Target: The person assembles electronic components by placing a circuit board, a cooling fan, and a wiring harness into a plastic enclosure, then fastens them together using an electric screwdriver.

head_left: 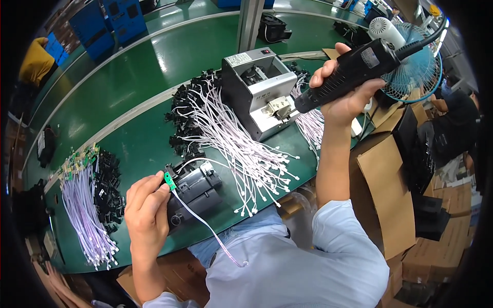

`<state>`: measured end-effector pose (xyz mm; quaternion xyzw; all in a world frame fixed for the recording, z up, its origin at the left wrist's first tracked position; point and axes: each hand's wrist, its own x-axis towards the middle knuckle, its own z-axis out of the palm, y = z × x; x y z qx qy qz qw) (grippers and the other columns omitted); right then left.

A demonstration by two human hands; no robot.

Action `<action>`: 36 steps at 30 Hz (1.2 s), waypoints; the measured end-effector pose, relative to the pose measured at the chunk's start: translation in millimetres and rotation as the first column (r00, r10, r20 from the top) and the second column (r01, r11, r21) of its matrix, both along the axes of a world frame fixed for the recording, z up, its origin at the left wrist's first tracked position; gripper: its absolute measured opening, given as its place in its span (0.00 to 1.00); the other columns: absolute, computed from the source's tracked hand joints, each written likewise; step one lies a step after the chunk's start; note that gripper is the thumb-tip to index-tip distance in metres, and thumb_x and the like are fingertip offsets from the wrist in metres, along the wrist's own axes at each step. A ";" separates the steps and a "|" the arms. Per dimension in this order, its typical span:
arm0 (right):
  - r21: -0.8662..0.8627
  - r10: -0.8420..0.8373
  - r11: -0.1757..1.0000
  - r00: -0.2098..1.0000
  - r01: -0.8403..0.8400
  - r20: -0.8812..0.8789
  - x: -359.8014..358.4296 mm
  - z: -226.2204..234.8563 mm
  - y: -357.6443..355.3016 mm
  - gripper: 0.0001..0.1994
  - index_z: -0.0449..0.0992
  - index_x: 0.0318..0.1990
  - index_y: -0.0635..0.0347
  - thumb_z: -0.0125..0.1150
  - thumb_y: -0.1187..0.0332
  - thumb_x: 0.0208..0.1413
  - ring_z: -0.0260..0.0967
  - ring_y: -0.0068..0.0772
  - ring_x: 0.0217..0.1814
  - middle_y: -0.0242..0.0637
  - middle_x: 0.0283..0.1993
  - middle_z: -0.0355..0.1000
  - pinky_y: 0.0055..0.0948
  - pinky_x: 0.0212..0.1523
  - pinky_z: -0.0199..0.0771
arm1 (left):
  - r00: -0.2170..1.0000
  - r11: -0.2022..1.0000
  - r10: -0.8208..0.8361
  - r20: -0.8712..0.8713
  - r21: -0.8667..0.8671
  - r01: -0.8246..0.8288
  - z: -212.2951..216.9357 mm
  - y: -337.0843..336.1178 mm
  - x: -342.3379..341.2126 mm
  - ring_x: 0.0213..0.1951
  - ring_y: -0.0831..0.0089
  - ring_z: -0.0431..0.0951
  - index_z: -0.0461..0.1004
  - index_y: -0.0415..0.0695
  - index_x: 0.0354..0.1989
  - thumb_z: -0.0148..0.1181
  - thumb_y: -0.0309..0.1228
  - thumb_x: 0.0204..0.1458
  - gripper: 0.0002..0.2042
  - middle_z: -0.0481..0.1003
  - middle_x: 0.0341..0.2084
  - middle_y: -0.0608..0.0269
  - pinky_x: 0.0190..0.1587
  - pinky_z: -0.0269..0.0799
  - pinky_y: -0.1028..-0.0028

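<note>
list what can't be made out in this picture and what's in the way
- Left edge of the green board: head view, covered by fingers of the left hand.
- Whether the black power tool touches the grey machine: head view, its tip too small to tell.
- Left part of the fan: head view, behind the tool.
- How many white wires there are: head view, they overlap.

Circuit board (169,181): bright green. Its wire (197,215): white with lilac tint. Plastic housing (197,194): black. Electric screwdriver (349,76): black, with label (369,57) pale grey. Screw feeder (260,93): silver-grey and black, with switch (265,52) red. Left wire bundle (83,205): pale lilac. Middle wire bundle (224,128): white, slightly pinkish. Worktable (136,136): deep green. Fan guard (440,72): blue. Carton (386,192): plain brown. Shirt (292,267): plain, pale blue.
</note>
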<state>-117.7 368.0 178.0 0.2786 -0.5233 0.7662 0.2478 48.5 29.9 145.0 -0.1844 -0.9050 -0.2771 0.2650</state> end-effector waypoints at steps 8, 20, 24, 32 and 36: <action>0.234 -0.224 0.954 0.966 0.190 0.130 6.7 23.3 -12.7 0.49 0.64 0.54 0.68 0.37 0.24 0.48 0.67 0.29 0.24 0.35 0.27 0.67 0.25 0.27 0.70 | 1.000 1.000 -0.001 0.030 0.026 0.000 -1.2 -5.8 -5.9 0.41 0.55 0.77 0.74 0.35 0.32 0.61 0.16 0.43 0.07 0.77 0.38 0.52 0.45 0.71 0.64; -0.188 0.467 0.867 0.884 -0.461 -0.014 49.8 123.5 -155.5 0.39 0.69 0.41 0.68 0.41 0.30 0.55 0.71 0.30 0.15 0.38 0.22 0.72 0.25 0.14 0.76 | 0.998 0.998 -0.057 -0.032 -0.036 0.055 -6.6 -9.2 -3.6 0.45 0.60 0.75 0.76 0.40 0.35 0.58 0.19 0.42 0.10 0.76 0.42 0.57 0.48 0.67 0.64; 0.014 0.244 0.970 0.959 -0.245 -0.143 51.3 111.5 -203.3 0.36 0.68 0.40 0.72 0.39 0.36 0.60 0.74 0.32 0.16 0.43 0.20 0.72 0.27 0.14 0.79 | 1.000 0.999 -0.029 0.001 -0.042 0.029 -7.0 -12.7 3.8 0.46 0.61 0.74 0.76 0.40 0.37 0.58 0.20 0.41 0.11 0.76 0.44 0.57 0.49 0.66 0.63; 0.058 0.286 0.958 0.947 -0.280 -0.148 55.3 105.4 -226.6 0.37 0.69 0.41 0.70 0.38 0.35 0.59 0.73 0.32 0.16 0.41 0.21 0.72 0.27 0.15 0.78 | 0.999 0.999 -0.028 -0.026 -0.026 0.028 -9.5 -14.3 1.6 0.46 0.61 0.74 0.76 0.40 0.37 0.58 0.20 0.41 0.12 0.76 0.44 0.57 0.48 0.66 0.64; 0.025 0.312 0.950 0.944 -0.311 -0.108 58.6 103.8 -227.4 0.37 0.69 0.42 0.70 0.37 0.34 0.59 0.73 0.32 0.16 0.40 0.21 0.72 0.27 0.15 0.77 | 0.999 0.999 -0.028 -0.037 -0.029 0.027 -10.4 -14.6 1.4 0.46 0.61 0.74 0.76 0.40 0.36 0.58 0.20 0.41 0.11 0.76 0.44 0.58 0.48 0.66 0.64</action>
